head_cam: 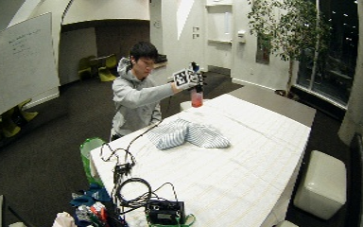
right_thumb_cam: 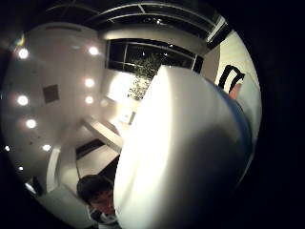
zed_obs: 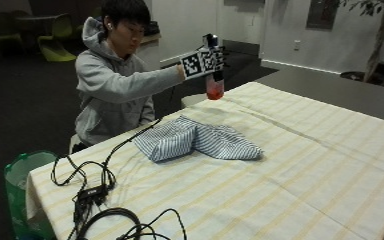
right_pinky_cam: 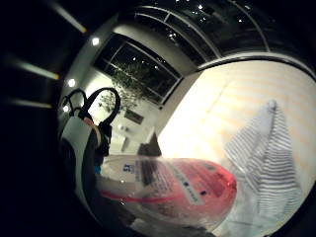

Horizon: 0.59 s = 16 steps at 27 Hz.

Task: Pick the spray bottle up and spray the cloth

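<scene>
Sitting at the table's far side, a person in a grey hooded sweatshirt [zed_obs: 115, 85] holds one clear plastic spray bottle with pink liquid [zed_obs: 214, 89] upright in the air above the table's edge, the black-gloved right hand [zed_obs: 208, 65] raised at chest height with its fingers curled round the bottle's neck (the fingers themselves are mostly hidden). One blue-and-white striped cloth [zed_obs: 195, 140] lies crumpled on the cream striped tablecloth [zed_obs: 298, 165], well apart from the bottle. One green bin [zed_obs: 22, 175] stands beside the table's near corner.
</scene>
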### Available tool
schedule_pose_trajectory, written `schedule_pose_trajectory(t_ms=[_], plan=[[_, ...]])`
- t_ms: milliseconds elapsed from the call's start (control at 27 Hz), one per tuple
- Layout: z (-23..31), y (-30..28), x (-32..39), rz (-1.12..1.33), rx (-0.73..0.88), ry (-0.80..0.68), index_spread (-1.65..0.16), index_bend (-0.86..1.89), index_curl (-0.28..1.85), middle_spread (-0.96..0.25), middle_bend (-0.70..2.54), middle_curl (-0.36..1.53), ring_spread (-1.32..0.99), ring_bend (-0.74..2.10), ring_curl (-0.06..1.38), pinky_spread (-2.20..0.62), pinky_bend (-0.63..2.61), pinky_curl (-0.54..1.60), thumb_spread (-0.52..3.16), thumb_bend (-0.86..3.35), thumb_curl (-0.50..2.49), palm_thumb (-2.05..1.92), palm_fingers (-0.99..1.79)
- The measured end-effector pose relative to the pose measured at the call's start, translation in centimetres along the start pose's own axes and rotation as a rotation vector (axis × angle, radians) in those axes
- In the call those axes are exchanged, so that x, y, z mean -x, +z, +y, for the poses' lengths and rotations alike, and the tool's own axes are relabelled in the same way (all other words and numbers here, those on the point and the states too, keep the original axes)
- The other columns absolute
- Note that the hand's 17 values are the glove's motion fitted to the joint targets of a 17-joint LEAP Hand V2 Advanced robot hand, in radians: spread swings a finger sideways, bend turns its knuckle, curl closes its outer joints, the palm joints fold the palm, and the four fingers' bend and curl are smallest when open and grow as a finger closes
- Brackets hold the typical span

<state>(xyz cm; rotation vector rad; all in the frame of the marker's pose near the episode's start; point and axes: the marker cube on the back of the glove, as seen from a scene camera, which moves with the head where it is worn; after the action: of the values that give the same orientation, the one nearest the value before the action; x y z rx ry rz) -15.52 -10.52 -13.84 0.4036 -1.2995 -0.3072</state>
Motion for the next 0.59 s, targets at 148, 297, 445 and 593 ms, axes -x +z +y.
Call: schedule_pose_trajectory(t_ms=[148,297,445,593], plan=[[0.8,4.5,-2.9,-0.096,-0.017,0.033,-0.22,0.37,0.55,-0.09,0.64,0.51,-0.19,0.63,0.46,-0.29,0.4,0.4,0.01,-0.03,0.72,1.02,1.36],[2.3,8.7,-6.0,-0.126,0.04,0.066,-0.21,0.35,0.54,-0.1,0.61,0.5,-0.17,0.62,0.46,-0.29,0.41,0.4,0.02,-0.04,0.72,1.02,1.34],[6.0,11.1,-9.3,-0.064,0.294,0.081,-0.21,0.33,0.54,-0.1,0.59,0.49,-0.17,0.6,0.45,-0.29,0.42,0.39,0.04,-0.04,0.73,1.02,1.34],[9.4,12.6,-11.4,0.012,0.522,0.073,-0.21,0.31,0.53,-0.11,0.58,0.49,-0.16,0.59,0.45,-0.29,0.42,0.4,0.06,-0.05,0.72,1.0,1.34]])
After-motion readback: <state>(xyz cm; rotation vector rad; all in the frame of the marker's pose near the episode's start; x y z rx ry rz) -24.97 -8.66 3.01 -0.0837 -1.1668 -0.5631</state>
